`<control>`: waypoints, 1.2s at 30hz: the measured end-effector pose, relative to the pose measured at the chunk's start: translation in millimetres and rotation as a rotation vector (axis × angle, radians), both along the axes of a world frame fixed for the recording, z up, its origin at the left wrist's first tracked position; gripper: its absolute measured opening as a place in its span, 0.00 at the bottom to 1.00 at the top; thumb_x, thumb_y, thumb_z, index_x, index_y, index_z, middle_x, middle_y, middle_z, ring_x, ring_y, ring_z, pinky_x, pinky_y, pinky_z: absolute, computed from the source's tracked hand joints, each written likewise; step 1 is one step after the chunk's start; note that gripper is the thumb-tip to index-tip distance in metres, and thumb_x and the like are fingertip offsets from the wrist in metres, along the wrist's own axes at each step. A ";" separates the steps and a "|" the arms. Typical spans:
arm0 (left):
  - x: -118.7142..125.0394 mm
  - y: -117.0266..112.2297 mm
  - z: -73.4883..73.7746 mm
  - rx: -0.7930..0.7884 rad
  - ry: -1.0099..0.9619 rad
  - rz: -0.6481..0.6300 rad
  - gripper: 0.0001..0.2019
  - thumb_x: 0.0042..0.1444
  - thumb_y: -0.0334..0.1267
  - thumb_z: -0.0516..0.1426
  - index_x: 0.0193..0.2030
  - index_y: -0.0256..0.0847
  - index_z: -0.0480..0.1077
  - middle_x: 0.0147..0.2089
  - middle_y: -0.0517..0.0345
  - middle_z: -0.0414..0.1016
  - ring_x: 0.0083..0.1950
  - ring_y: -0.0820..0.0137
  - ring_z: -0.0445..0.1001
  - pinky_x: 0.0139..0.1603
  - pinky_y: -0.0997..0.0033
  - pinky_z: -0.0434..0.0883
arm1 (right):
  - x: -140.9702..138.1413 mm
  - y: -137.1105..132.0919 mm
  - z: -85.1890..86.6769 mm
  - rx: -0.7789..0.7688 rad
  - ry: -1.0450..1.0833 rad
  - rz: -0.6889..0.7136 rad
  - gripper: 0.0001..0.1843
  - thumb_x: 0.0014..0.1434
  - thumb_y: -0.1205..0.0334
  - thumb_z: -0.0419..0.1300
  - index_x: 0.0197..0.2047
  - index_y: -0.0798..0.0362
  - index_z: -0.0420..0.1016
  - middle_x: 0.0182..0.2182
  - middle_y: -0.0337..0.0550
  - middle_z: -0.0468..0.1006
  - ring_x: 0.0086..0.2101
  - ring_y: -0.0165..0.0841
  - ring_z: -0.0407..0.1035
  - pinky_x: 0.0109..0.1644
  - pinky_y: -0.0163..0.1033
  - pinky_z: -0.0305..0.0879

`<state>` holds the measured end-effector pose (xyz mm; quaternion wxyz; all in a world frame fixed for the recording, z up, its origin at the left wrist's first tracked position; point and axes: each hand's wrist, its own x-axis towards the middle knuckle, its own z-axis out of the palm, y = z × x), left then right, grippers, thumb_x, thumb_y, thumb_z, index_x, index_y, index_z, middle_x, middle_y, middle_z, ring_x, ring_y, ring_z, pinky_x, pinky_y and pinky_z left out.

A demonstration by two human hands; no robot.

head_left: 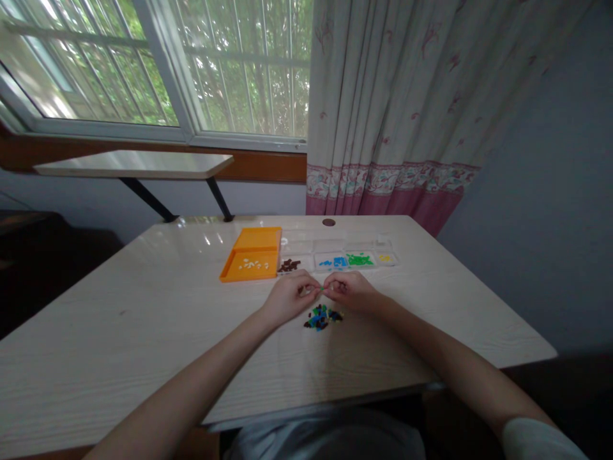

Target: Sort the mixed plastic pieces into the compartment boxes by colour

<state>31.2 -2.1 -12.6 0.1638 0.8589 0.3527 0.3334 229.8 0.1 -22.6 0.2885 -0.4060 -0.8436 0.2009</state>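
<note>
My left hand (pixel 290 297) and my right hand (pixel 353 292) meet fingertip to fingertip above the table, both closed in a pinch. Between them is a tiny green piece (pixel 322 288); its exact shape is too small to make out. Just below the hands, on the near side, lies a loose pile of small mixed pieces (pixel 320 319) in blue, green, dark brown and pale yellow. Beyond the hands, clear compartment trays hold brown pieces (pixel 289 265), blue pieces (pixel 339 261), green pieces (pixel 359 259) and a few yellow pieces (pixel 384 258).
An orange case (pixel 234 276) stands opened left of the trays, with white pieces (pixel 253 263) in its near half. A raised shelf (pixel 143 165) on black legs is at the table's back left. Behind are a window and a curtain (pixel 383 128). The pale wooden table (pixel 158 319) extends to both sides.
</note>
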 end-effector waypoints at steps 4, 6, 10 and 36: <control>-0.5 0.8 -0.3 -0.009 -0.018 -0.004 0.07 0.53 0.37 0.54 0.33 0.38 0.73 0.27 0.58 0.68 0.29 0.75 0.65 0.29 0.79 0.60 | -1.3 1.5 -2.7 0.029 0.006 -0.029 0.06 0.52 0.60 0.57 0.33 0.53 0.72 0.17 0.32 0.65 0.19 0.22 0.56 0.24 0.27 0.51; -0.5 1.3 -0.3 -0.016 -0.018 -0.006 0.08 0.53 0.37 0.54 0.33 0.38 0.73 0.27 0.58 0.69 0.29 0.75 0.65 0.29 0.79 0.60 | -1.6 2.3 -4.4 0.062 0.013 -0.043 0.06 0.52 0.61 0.57 0.32 0.53 0.72 0.17 0.32 0.65 0.18 0.22 0.56 0.23 0.27 0.51; -1.7 2.7 -0.9 -0.065 0.022 -0.034 0.08 0.53 0.36 0.53 0.36 0.38 0.72 0.28 0.57 0.70 0.30 0.75 0.66 0.31 0.78 0.61 | 2.2 3.4 -1.8 0.241 0.068 -0.098 0.07 0.52 0.60 0.56 0.31 0.54 0.72 0.15 0.32 0.64 0.17 0.22 0.56 0.23 0.27 0.53; -4.7 4.5 -3.7 -0.196 0.095 -0.166 0.07 0.50 0.33 0.54 0.33 0.37 0.73 0.31 0.55 0.74 0.29 0.74 0.68 0.30 0.78 0.64 | 33.9 10.9 24.1 0.548 0.056 -0.270 0.14 0.56 0.55 0.53 0.32 0.54 0.76 0.18 0.39 0.71 0.20 0.26 0.61 0.30 0.32 0.58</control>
